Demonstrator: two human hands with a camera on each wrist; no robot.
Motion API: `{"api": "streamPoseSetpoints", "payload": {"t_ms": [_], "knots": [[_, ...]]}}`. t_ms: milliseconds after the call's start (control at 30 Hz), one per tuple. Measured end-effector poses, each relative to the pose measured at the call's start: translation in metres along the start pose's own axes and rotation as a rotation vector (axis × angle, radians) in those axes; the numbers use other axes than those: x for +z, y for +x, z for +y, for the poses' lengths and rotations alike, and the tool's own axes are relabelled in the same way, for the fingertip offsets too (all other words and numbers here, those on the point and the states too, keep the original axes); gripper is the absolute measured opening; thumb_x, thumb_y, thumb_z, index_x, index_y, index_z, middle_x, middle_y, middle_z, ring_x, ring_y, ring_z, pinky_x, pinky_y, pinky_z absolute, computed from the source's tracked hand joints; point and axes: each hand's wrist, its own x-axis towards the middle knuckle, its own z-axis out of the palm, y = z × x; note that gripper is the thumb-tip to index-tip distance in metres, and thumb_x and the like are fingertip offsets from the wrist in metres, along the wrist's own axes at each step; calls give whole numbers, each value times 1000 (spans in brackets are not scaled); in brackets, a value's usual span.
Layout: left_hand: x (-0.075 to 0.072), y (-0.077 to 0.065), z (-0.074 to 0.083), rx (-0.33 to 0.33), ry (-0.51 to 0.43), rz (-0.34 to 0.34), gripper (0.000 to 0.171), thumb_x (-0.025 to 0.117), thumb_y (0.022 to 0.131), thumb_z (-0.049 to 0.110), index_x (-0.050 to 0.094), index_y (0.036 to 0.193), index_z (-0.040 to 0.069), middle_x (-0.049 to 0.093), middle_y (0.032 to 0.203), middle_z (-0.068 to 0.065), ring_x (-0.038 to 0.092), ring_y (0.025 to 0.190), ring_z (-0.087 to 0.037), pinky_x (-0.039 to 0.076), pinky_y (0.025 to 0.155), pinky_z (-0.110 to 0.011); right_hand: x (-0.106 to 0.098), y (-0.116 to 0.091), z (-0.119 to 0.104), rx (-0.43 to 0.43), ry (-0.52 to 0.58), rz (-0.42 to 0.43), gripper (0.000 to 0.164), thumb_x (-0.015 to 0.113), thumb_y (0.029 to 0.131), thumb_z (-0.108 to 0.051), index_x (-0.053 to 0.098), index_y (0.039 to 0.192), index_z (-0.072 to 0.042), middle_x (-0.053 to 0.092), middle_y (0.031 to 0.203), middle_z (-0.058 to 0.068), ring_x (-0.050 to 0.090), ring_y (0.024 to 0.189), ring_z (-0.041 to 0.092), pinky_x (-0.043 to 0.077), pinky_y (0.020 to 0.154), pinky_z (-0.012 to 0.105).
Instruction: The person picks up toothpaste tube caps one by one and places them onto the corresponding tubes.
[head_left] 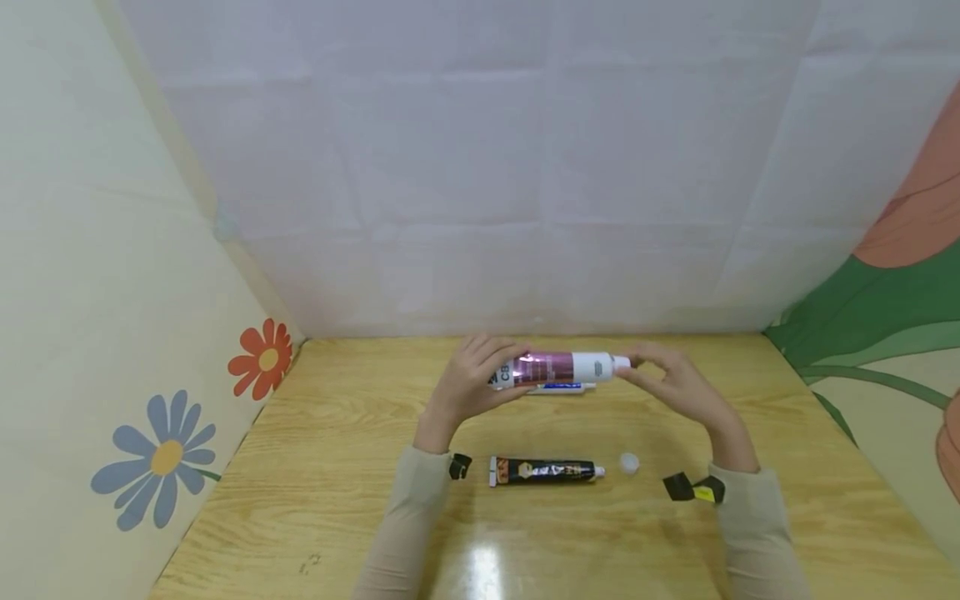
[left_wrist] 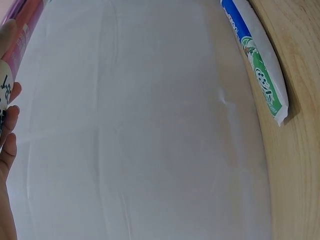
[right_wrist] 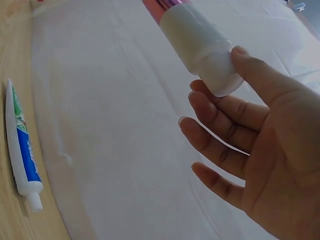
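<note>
A pink and white squeeze tube is held sideways above the table, its white capped end to the right. My left hand grips its left part, with the fingers over it and the thumb along its lower side. In the left wrist view, only part of the tube and some fingertips show. At the other end, my right hand pinches the white cap between thumb and forefinger. The other right fingers are spread loosely, touching nothing.
Behind the held tube lies a white, blue and green toothpaste tube with a bare nozzle. Nearer on the wooden table are a black tube and, right of it, a small whitish round cap. A pale cloth hangs at the back.
</note>
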Motion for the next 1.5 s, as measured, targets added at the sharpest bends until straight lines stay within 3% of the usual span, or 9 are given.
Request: {"api": "streamPoseSetpoints", "payload": {"t_ms": [267,533,767,900,1067,1233,1367,1500], "knots": [[0,2,0,16,0,18,57,81,66,38,64,110,6,65,103,-4,59,94,-16,48,88,-27,-8,2,-40,54,-32,-19,11,55,91,-3,66,93,-2,66,89,8,59,82,18,49,75,31],[0,4,2,30,-5,34,53,80,67,39,66,108,9,65,100,-3,58,90,-15,48,82,-26,-8,2,-40,50,-11,-28,16,50,94,-2,64,86,-3,64,79,10,56,74,8,48,69,27],[-1,4,2,32,2,33,53,80,67,40,65,110,11,65,99,-3,57,88,-14,48,80,-25,-7,2,-39,55,26,-31,24,44,96,-2,64,83,-4,63,75,10,58,74,19,45,72,30],[-2,4,3,34,8,30,53,80,68,39,65,111,12,65,99,-3,57,87,-15,48,80,-25,-7,2,-39,55,45,-30,31,40,97,-2,64,76,-4,63,71,5,58,73,18,43,75,35],[-3,5,4,30,9,28,53,80,67,39,65,111,12,64,99,-3,57,87,-15,48,79,-26,-6,3,-39,43,59,-22,35,38,98,-1,64,74,-3,60,64,4,56,66,17,45,69,31],[-4,5,5,25,1,31,54,80,67,38,64,112,13,64,99,-3,57,87,-15,48,80,-26,-1,2,-18,34,79,-12,36,35,98,-1,64,77,-6,60,64,11,55,62,17,45,63,25],[-3,5,5,25,-9,38,54,80,68,38,64,113,13,63,99,-3,56,87,-15,48,80,-26,2,1,-4,48,77,-13,39,32,100,-5,65,80,-9,62,67,5,56,67,13,45,69,26],[-3,6,5,33,-15,52,54,80,68,39,65,112,12,63,99,-3,57,87,-15,48,80,-26,2,0,-3,61,77,-19,45,27,102,-12,65,80,-8,65,77,3,58,78,9,45,78,35]]}}
